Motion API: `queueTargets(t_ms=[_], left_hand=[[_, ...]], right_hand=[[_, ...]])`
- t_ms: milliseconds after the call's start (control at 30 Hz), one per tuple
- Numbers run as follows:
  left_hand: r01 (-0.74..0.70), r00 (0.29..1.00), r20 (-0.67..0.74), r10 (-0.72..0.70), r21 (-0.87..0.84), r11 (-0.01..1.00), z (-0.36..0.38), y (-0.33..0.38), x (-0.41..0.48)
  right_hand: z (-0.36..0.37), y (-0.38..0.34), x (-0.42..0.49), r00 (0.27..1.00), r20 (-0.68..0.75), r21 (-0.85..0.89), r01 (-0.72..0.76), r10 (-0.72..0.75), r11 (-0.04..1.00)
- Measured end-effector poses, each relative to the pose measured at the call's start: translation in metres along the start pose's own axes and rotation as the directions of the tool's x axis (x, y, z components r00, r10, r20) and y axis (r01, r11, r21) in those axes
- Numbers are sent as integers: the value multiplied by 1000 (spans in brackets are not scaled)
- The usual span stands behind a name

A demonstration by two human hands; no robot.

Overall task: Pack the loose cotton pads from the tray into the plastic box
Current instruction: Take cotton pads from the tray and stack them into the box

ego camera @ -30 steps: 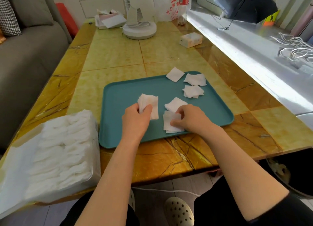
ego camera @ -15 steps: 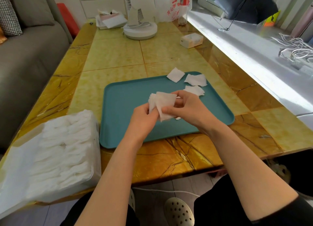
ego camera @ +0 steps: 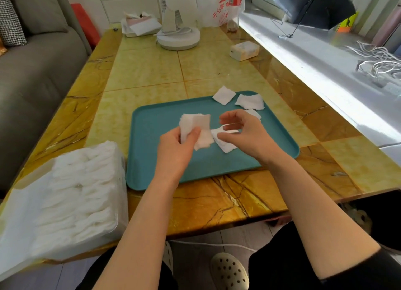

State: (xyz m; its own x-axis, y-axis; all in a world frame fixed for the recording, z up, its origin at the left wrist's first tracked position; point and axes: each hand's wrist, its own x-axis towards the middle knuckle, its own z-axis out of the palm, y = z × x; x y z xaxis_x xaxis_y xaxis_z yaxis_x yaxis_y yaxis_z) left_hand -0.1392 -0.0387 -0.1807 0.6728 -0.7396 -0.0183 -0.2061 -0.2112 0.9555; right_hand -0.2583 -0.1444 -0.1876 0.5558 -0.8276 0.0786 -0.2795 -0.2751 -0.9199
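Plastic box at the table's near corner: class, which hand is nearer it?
Left. The left hand holds pads just right of the plastic box; the right hand lies farther right.

Table (ego camera: 141, 72): glossy yellow-amber marble-pattern top with tile joints. Near-left corner: clear plastic box (ego camera: 122, 213) packed with white cotton pads (ego camera: 65, 192). Centre: teal rectangular plastic tray (ego camera: 152, 159), with one square white cotton pad (ego camera: 223, 95) straddling its far rim. Far end: round white fan base (ego camera: 178, 37), white plastic bag with red print (ego camera: 221, 9), small cream tissue pack (ego camera: 244, 50), shallow white container of papers (ego camera: 141, 26).
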Motion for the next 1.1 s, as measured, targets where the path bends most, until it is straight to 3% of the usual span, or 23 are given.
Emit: queueTargets(t_ms=[100,267,367,600,667,833,1000,1100], left_hand=[[18,999,-39,-17,9,1000,-3,-2,1],[31,999,-40,-31,-1,1000,-2,-4,1],[42,998,-42,-42,4,999,-2,-6,2],[52,998,-44,-51,6,999,-3,-7,4],[53,998,-45,-53,3,999,-3,-8,4],[50,998,-49,-49,16,999,-3,-8,3],[47,997,-63,-45,33,998,-4,-10,5],[51,995,-82,-49,28,998,-6,-11,6]], right_hand=[[0,21,10,989,-147,-298,-35,-9,954],[8,37,15,995,-83,-534,-96,60,840],[7,33,16,987,-42,-444,-157,155,882],[4,24,26,917,86,-365,-336,390,869],[7,23,26,927,56,-368,-325,370,871],[20,25,22,968,-49,-572,-229,247,787],[19,24,23,974,-49,-486,-216,220,847],[17,23,23,989,-119,-343,-122,85,931]])
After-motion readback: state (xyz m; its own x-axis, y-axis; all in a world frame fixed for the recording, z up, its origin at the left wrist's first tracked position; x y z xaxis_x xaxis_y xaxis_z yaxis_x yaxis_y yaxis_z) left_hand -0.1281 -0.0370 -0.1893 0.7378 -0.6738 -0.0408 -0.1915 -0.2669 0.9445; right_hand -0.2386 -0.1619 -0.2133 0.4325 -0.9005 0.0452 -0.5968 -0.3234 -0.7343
